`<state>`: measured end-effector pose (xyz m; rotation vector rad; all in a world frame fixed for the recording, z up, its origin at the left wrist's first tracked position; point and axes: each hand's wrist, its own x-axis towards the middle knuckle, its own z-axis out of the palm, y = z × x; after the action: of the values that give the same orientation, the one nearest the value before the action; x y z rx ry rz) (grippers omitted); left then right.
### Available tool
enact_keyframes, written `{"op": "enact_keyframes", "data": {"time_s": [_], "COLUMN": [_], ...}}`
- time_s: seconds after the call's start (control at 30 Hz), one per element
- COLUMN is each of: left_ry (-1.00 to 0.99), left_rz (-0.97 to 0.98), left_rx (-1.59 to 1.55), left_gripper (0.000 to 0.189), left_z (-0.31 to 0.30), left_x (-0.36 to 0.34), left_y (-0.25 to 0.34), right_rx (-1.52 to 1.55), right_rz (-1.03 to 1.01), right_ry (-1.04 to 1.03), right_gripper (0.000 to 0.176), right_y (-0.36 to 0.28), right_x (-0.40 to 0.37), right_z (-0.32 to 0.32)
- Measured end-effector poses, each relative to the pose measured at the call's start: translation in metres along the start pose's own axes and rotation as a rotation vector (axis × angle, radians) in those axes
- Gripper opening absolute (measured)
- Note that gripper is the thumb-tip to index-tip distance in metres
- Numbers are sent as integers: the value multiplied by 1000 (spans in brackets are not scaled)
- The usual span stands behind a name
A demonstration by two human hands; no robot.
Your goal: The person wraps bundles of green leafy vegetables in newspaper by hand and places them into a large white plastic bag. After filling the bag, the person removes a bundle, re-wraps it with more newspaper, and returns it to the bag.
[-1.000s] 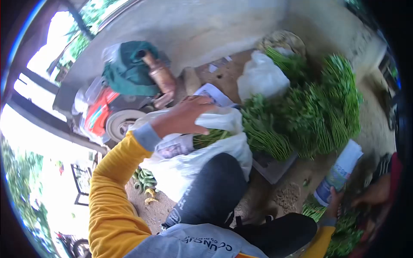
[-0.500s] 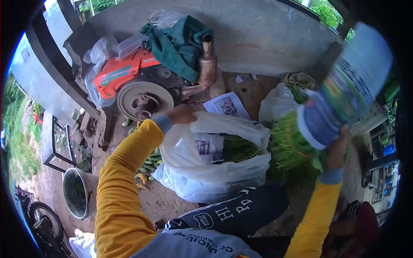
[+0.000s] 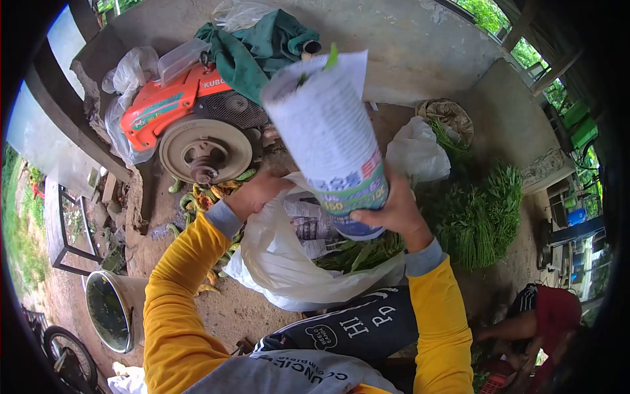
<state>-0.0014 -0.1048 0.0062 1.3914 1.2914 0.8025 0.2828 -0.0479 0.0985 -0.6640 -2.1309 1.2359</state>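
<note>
My right hand is wrapped round a newspaper-wrapped bundle, tilted over a white plastic bag; a green leaf pokes from its top. My left hand grips the rim of the open plastic bag. Inside the bag lie another newspaper roll and green stems. To the right, a large heap of leafy greens rests on the ground.
An orange engine with a flywheel stands behind, a green cloth on it. Curved vegetables lie left of the bag. A water bucket is at left. Another person sits at lower right.
My right hand has brought the wrapped bundle from the right to above the bag. My left hand stays at the bag's rim. The view has shifted, showing more of the person at lower right.
</note>
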Motion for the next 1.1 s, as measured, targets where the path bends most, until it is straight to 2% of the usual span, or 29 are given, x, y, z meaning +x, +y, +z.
{"op": "enact_keyframes", "data": {"time_s": [0.03, 0.1, 0.17, 0.27, 0.33, 0.4, 0.47, 0.6, 0.67, 0.8, 0.87, 0.9, 1.0, 1.1], "left_ry": [36, 181, -21, 155, 56, 111, 184, 199, 167, 164, 165, 184, 182, 190], "left_rz": [169, 746, 536, 227, 54, 109, -105, -71, 1, -47, -96, 34, 690, 37], "left_rx": [155, 652, -301, -347, -736, -382, -852, -518, -361, -342, -327, -268, 351, -306], "left_gripper": [48, 53, 60, 50, 48, 43, 37, 31, 26, 20, 19, 16, 15, 15], "left_z": [-2, 1, 6, 10, 5, -1, 2, 3, -3, -4, 5, 11, 3, 12], "left_x": [-2, -5, -27, -26, -48, -44, -35, -46, -43, -45, -53, -55, -52, -58], "left_y": [2, 0, -3, -9, 2, 10, 15, 35, 25, 12, 28, 30, 23, 57], "right_rx": [-49, -276, -525, -669, -668, -628, -607, -558, -483, -411, -397, -388, -309, -332], "right_rz": [13, -79, -178, -155, -164, -133, -109, -25, 44, 240, 334, 384, 502, 595], "right_ry": [-11, 14, 43, -21, -41, -106, -196, -384, -500, -754, -899, -969, -1069, -1129], "right_gripper": [81, 84, 83, 83, 82, 80, 79, 75, 75, 80, 76, 74, 69, 67], "right_y": [3, 12, 27, 42, 45, 46, 50, 58, 66, 76, 84, 90, 117, 130], "right_x": [-4, -17, -32, -45, -47, -44, -41, -29, -20, -3, 7, 9, 9, 9], "right_z": [4, 15, 31, 49, 53, 53, 54, 55, 57, 67, 75, 82, 110, 136]}}
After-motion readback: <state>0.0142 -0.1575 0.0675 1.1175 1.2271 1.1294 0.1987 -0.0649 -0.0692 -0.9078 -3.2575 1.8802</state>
